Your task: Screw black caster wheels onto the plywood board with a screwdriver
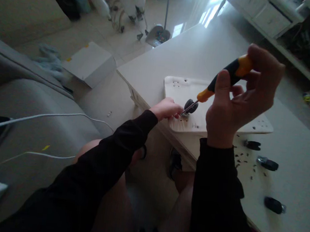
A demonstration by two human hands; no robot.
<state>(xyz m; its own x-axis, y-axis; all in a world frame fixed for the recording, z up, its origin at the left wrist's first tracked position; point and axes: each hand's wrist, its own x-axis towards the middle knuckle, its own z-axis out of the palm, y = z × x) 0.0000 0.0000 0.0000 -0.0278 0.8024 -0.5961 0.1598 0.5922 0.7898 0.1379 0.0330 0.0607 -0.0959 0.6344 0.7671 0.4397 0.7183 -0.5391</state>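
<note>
My right hand point(237, 98) is wrapped round the handle of a yellow and black screwdriver point(233, 70), raised above a white panel point(174, 94). Its metal shaft slants down to the left, and the tip meets the base of a black caster wheel point(191, 106) standing on the panel. My left hand point(169, 109) is closed beside that base, fingertips close to the screwdriver tip; whatever they pinch is too small to make out. Groups of small holes mark the panel's corners.
Three more casters point(267, 163) and several small dark screws point(240, 158) lie on the white table point(301, 146), right of the panel. A white box point(90, 65) stands on the floor at the left. A white cable point(61, 114) crosses the grey sofa point(43, 100).
</note>
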